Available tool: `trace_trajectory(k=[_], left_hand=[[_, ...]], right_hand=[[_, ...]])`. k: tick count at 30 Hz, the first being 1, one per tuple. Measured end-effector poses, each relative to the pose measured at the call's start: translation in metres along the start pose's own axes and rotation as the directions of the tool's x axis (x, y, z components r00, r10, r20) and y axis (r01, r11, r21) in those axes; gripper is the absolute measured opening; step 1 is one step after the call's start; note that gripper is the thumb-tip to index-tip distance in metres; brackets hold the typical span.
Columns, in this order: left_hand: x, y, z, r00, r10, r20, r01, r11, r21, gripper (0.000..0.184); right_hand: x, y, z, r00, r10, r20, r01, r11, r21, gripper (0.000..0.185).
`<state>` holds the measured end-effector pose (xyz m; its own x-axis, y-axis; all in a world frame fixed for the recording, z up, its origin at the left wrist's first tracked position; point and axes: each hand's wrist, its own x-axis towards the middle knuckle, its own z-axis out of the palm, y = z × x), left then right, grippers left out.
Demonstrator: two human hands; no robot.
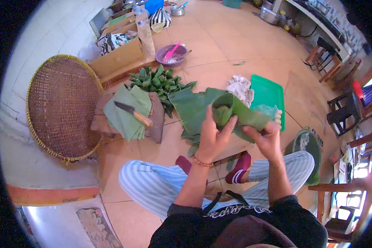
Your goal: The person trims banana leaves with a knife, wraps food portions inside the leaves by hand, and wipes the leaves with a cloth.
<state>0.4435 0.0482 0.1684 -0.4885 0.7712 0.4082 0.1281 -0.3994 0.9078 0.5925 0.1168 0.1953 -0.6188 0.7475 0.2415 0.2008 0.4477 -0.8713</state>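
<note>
My left hand is closed round a banana leaf that is partly rolled into a tube. My right hand pinches the loose right end of the same leaf. Inside the roll some green leaf shows; whether anything else is wrapped there I cannot tell. Flat banana leaf pieces lie just beyond my left hand, over a wooden board. Left of them, a knife with a wooden handle rests on a stack of cut leaves.
A heap of folded leaf parcels lies ahead-left. A green tray with pale rolls and a white cloth are ahead-right. A woven basket leans on the wall. A purple basin stands farther off, a green bucket by my right knee.
</note>
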Motion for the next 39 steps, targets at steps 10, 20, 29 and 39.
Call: trace_trajectory(k=[10,20,29,39], left_hand=[[0.005,-0.013,-0.001,0.980,-0.194,0.037,0.187,0.851,-0.491,0.047],[0.003,-0.017,-0.015,0.870,-0.416,0.265,0.481,0.595,-0.644,0.041],[-0.021,-0.042,0.005,0.836,-0.521,0.175,0.513,0.624,-0.589,0.043],[-0.063,-0.035,0.005,0.813,-0.579,0.064,0.524,0.678,-0.516,0.050]], right_hand=[[0.000,0.006,0.051,0.927,-0.375,0.001,0.355,0.877,-0.325,0.043],[-0.016,0.031,0.049,0.955,0.161,0.250,-0.286,0.726,0.625,0.057],[-0.034,0.052,0.055,0.895,0.238,0.377,-0.345,0.906,0.245,0.076],[-0.063,0.071,0.084,0.991,0.037,0.129,-0.051,0.993,0.107,0.053]])
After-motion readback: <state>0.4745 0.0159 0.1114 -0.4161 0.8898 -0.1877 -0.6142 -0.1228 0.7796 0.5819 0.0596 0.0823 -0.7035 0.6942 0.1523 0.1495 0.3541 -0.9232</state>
